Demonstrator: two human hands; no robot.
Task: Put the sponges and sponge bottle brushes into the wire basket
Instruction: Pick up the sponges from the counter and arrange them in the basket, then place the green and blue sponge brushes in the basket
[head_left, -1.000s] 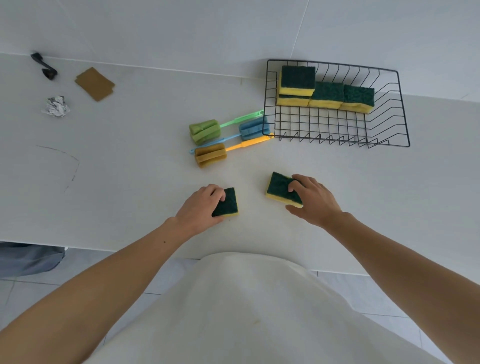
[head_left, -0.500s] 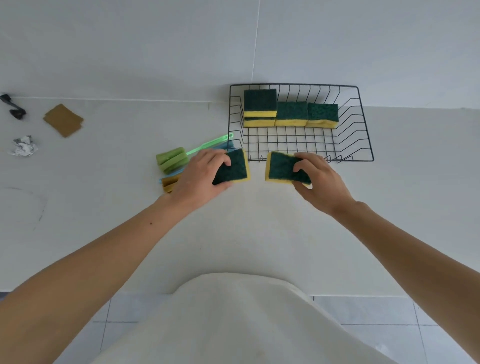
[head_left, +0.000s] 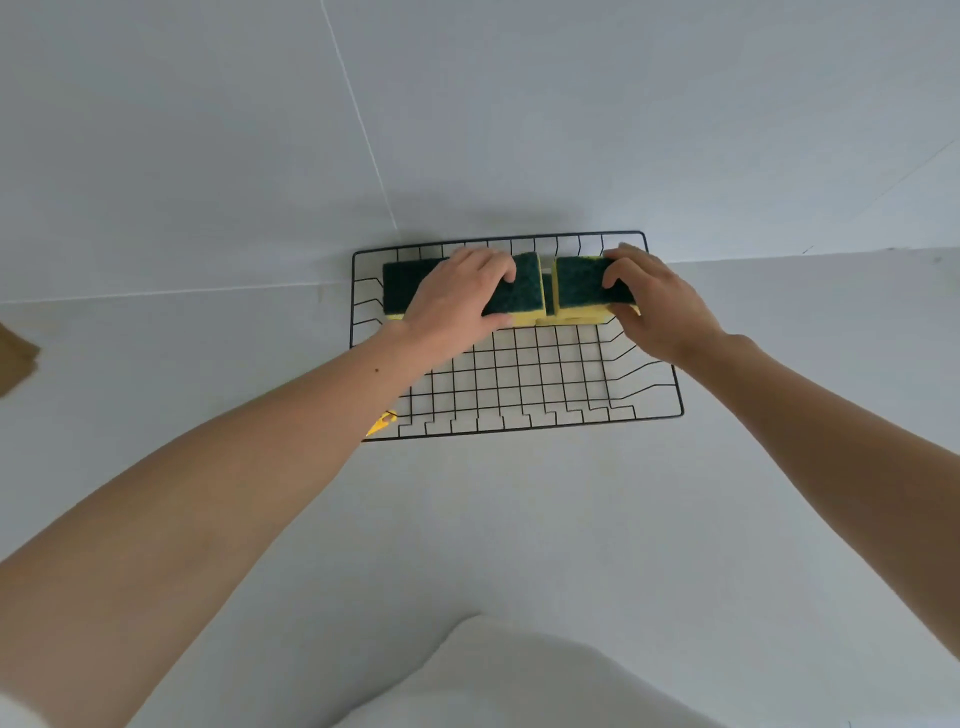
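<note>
The black wire basket (head_left: 524, 423) stands against the wall. My left hand (head_left: 457, 301) grips a green-and-yellow sponge (head_left: 519, 291) at the basket's back row, on top of the sponges there. Beside it, my right hand (head_left: 657, 301) grips another sponge (head_left: 579, 283), also resting on the back row. A further sponge (head_left: 397, 291) lies at the back left of the basket. Only the yellow handle tip of one bottle brush (head_left: 382, 422) peeks out beside my left forearm; the other brushes are hidden.
A brown cardboard piece (head_left: 15, 358) lies at the left edge of the white counter (head_left: 519, 519). The front half of the basket floor is bare wire. The wall rises directly behind the basket.
Both hands lifted their sponges off the counter and carried them forward into the basket's back row. The camera view shifted forward and left, so the brushes dropped out of sight.
</note>
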